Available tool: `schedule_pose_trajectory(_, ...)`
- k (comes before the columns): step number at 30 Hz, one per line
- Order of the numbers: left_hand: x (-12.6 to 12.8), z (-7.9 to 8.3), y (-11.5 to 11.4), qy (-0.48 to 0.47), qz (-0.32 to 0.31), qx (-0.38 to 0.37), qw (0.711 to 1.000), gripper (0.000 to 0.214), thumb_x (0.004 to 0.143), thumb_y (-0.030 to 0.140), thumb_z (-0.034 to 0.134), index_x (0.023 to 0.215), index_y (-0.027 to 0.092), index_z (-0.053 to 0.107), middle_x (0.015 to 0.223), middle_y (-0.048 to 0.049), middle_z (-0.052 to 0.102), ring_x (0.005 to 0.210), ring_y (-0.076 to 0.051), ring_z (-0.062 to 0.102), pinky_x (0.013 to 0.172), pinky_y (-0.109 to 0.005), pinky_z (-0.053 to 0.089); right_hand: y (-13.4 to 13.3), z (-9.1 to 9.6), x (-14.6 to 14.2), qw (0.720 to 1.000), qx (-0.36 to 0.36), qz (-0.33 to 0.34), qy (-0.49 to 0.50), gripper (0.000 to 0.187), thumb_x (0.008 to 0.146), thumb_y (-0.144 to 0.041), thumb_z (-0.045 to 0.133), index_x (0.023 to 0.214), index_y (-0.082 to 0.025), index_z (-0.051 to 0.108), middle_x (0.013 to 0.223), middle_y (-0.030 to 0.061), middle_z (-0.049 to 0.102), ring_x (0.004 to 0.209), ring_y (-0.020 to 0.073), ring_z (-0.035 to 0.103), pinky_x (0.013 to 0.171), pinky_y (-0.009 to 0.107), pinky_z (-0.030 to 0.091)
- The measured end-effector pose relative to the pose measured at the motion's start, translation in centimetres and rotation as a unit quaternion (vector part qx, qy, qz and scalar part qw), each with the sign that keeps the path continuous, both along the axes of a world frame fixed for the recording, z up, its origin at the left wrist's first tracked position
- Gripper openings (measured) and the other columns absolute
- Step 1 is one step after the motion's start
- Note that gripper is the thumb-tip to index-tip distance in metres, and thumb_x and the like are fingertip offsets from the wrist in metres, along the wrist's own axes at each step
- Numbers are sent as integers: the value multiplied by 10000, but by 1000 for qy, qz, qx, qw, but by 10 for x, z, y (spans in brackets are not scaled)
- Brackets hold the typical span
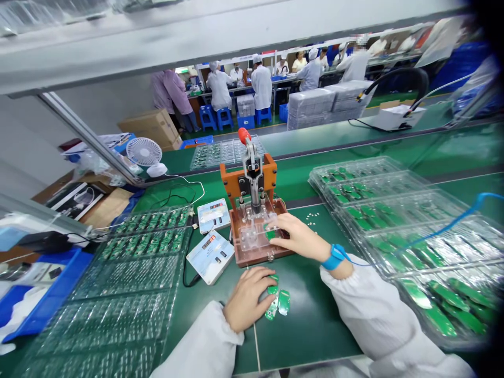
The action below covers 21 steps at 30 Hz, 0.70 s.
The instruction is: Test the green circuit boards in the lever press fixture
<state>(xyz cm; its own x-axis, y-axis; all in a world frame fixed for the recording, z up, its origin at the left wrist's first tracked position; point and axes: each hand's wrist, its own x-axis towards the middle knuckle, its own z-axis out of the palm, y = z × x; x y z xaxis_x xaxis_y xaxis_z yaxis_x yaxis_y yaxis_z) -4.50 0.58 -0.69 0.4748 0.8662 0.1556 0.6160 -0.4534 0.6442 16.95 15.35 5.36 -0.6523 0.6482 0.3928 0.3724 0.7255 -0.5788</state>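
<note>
My right hand (297, 237) reaches into the toggle-clamp test fixture (252, 199) with a red-knobbed lever. Thumb and fingers close around a green circuit board (270, 234) at the clear plastic nest on the fixture's brown wooden base (252, 257). My left hand (249, 298) rests on the green table, its curved fingers and thumb around a small circuit board (273, 286). Beside those fingertips lies another green board (284, 302), and one more (271, 311) shows partly under the thumb. A blue wrist strap (335, 256) with a cord is on my right wrist.
Two meter boxes (211, 256) (213, 215) with red digits stand left of the fixture. Clear trays (129, 283) with boards lie left; more trays (378, 210) lie right. Small white bits (312, 218) dot the table. A fan (144, 152) stands behind; people work at a far bench.
</note>
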Motion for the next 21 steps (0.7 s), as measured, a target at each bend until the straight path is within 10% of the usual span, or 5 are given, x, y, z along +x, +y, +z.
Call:
schedule_pose_trajectory(12, -1, 31, -5, -101, 36, 114, 988, 161, 959, 238, 708, 1112, 248, 661, 1317, -60, 660, 1197, -224, 635, 1021, -378, 511, -9, -13, 0, 998, 65, -2, 3, 201, 1007, -301, 632, 1188, -236, 694, 1336, 84, 704, 1263, 278, 613, 1098, 528, 520)
schedule_pose_trajectory(21, -25, 46, 65, -69, 163, 176, 968, 173, 957, 252, 706, 1127, 231, 679, 1284, -79, 674, 1262, -285, 569, 1090, -526, 468, -19, -27, -3, 995, 94, -36, 23, 246, 1038, -315, 566, 1222, -241, 711, 1368, 90, 690, 1294, 283, 609, 1112, 541, 528)
